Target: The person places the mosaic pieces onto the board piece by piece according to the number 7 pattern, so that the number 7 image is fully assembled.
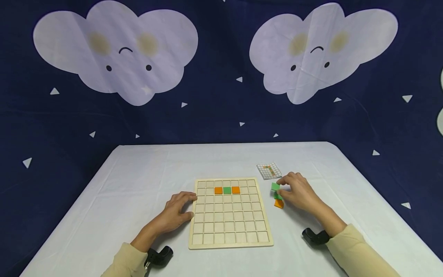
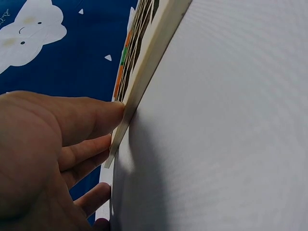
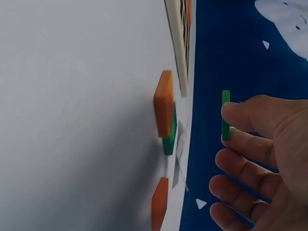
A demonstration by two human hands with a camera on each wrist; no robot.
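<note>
2 arms (image 1: 147, 234) angled inward: left hand (image 1: 175, 214), fingers spread, touches board (image 1: 229, 227) edge; right hand (image 1: 300, 191) pinches green tile (image 1: 275, 186).

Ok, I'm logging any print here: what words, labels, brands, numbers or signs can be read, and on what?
No legible text anywhere.
Navy cloud-print backdrop: letter-like marks top left in the left wrist view, too blurred to read.
Pattern card: coloured grid; any lettering too small to read.
Wooden grid board and square tiles: no lettering visible.

Green tile (image 1: 275, 186) pinched in right hand (image 1: 299, 191), gridded board (image 1: 229, 217) flat
</note>
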